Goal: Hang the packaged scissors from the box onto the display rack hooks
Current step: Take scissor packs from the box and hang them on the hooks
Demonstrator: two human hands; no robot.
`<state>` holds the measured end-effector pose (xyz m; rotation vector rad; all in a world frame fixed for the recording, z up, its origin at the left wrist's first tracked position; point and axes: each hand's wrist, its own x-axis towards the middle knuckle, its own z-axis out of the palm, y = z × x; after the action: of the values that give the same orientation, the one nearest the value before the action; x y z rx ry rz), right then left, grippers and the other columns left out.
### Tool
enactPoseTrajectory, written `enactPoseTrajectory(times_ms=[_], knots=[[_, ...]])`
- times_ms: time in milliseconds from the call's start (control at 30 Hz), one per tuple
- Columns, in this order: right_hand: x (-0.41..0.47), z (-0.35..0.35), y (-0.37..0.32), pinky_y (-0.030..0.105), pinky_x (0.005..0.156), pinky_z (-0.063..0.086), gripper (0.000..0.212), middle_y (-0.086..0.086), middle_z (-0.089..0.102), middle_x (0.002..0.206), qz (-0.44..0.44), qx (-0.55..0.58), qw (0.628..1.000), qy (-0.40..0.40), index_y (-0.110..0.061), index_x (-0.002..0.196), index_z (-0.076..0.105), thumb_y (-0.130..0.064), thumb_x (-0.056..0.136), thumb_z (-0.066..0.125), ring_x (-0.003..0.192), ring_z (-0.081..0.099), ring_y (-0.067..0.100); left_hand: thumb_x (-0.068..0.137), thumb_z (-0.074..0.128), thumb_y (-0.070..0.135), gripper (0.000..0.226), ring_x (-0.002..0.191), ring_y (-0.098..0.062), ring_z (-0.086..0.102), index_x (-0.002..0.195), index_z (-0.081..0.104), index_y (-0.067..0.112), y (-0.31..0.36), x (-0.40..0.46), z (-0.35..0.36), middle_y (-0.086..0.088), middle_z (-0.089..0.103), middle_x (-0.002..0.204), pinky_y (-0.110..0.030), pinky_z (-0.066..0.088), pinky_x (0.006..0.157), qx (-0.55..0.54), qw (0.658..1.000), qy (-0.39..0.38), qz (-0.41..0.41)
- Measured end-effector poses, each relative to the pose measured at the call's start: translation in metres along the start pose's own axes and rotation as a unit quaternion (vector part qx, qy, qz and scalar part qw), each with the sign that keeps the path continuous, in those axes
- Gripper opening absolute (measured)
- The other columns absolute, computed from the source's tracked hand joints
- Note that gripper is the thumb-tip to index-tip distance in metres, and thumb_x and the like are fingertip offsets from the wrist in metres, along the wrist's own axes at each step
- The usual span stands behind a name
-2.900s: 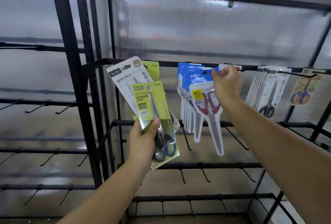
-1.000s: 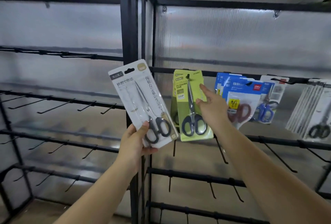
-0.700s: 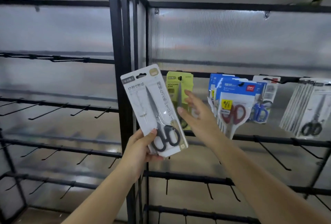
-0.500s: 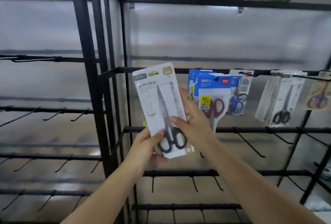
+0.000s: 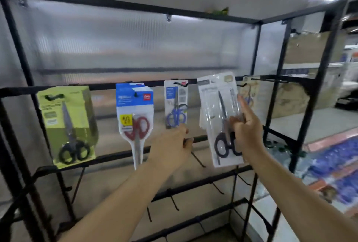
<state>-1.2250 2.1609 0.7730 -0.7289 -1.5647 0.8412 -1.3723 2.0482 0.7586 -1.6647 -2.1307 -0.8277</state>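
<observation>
Fingers (image 5: 237, 123) of the right hand (image 5: 247, 135) pinch the white scissors pack (image 5: 220, 117), held upright before the display rack (image 5: 257, 22), its top level with the hook rail. The left hand (image 5: 171, 148) curls loosely near the blue-handled pack's (image 5: 175, 104) lower edge; contact unclear. Hanging on the rail: one green pack (image 5: 67, 125), a blue stack (image 5: 134, 112), one tan pack (image 5: 249, 94). Bare hooks (image 5: 198, 159) line the rails below.
</observation>
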Motion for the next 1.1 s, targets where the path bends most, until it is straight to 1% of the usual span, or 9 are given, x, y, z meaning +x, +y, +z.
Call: enactPoseTrajectory(times_ms=[133,267,367,567,633,733,800,900,1100], knots=[[0.045,-0.041,0.024,0.006,0.060,0.044,0.064,0.004,0.041,0.146,0.034,-0.042,0.998,0.032,-0.029,0.143,0.035,0.007,0.089,0.040,0.111,0.053,0.021,0.096,0.043,0.033,0.020,0.070,-0.010,0.051,0.110,0.051,0.021,0.029,0.030,0.024,0.007,0.056,0.078,-0.017,0.031,0.054,0.007,1.000,-0.012,0.012],[0.072,-0.061,0.047,0.006,0.038,0.035,0.057,0.011,0.055,0.130,0.057,-0.102,0.993,0.002,-0.027,0.143,0.035,-0.001,0.093,0.043,0.062,0.051,0.011,0.096,0.043,0.031,0.018,0.070,-0.012,0.054,0.108,0.050,0.019,0.049,0.051,0.046,0.005,0.057,0.080,-0.022,0.037,0.058,0.007,1.000,-0.025,0.017],[0.081,-0.070,0.064,0.009,0.037,0.035,0.056,0.007,0.058,0.106,0.072,-0.124,0.989,-0.036,-0.032,0.145,0.032,-0.009,0.095,0.045,0.056,0.048,0.009,0.096,0.043,0.032,0.017,0.066,-0.008,0.049,0.108,0.048,0.021,0.059,0.060,0.061,0.009,0.047,0.074,-0.018,0.032,0.051,0.020,0.999,-0.032,0.010],[0.113,-0.064,0.067,0.037,0.088,0.050,0.061,0.012,0.033,0.150,0.050,-0.204,0.970,-0.122,-0.033,0.145,0.028,-0.011,0.091,0.046,0.114,0.053,0.030,0.095,0.045,0.032,0.020,0.063,-0.007,0.049,0.113,0.048,0.022,0.074,0.075,0.083,0.010,0.049,0.073,-0.020,0.037,0.052,0.047,0.995,-0.071,-0.043],[0.128,-0.057,0.063,0.040,0.095,0.045,0.066,0.017,0.038,0.142,0.055,-0.269,0.949,-0.156,-0.035,0.146,0.025,-0.012,0.088,0.046,0.117,0.049,0.034,0.094,0.047,0.031,0.021,0.063,-0.004,0.046,0.113,0.050,0.021,0.076,0.089,0.086,0.005,0.056,0.085,-0.018,0.031,0.048,0.050,0.992,-0.102,-0.064],[0.143,-0.047,0.057,0.029,0.069,0.040,0.053,0.009,0.052,0.099,0.038,-0.313,0.923,-0.223,-0.019,0.135,0.043,-0.007,0.084,0.048,0.080,0.050,0.021,0.094,0.049,0.034,0.023,0.079,-0.014,0.054,0.112,0.053,0.019,0.074,0.114,0.083,-0.002,0.062,0.102,-0.024,0.044,0.060,0.065,0.984,-0.138,-0.093],[0.146,-0.041,0.061,0.029,0.073,0.034,0.043,0.013,0.053,0.116,-0.003,-0.344,0.910,-0.230,-0.012,0.128,0.049,-0.009,0.085,0.049,0.091,0.048,0.023,0.094,0.048,0.035,0.027,0.089,-0.020,0.057,0.113,0.054,0.018,0.070,0.122,0.083,-0.003,0.061,0.104,-0.031,0.048,0.071,0.086,0.979,-0.149,-0.106],[0.132,-0.033,0.077,0.028,0.075,0.034,0.042,0.012,0.051,0.127,-0.056,-0.339,0.908,-0.239,-0.013,0.131,0.050,-0.012,0.089,0.051,0.107,0.050,0.026,0.093,0.047,0.035,0.019,0.074,-0.015,0.052,0.103,0.053,0.019,0.061,0.112,0.097,0.005,0.056,0.090,-0.026,0.041,0.059,0.097,0.975,-0.159,-0.117],[0.050,-0.015,0.160,0.028,0.069,0.043,0.016,0.001,0.054,0.078,0.053,-0.387,0.797,-0.460,-0.018,0.075,0.053,-0.014,0.090,0.049,0.074,0.051,0.018,0.095,0.046,0.032,0.027,0.096,-0.023,0.057,0.112,0.057,0.014,0.026,0.009,0.172,-0.007,0.059,0.111,-0.027,0.043,0.071,0.052,0.927,-0.333,-0.165]])
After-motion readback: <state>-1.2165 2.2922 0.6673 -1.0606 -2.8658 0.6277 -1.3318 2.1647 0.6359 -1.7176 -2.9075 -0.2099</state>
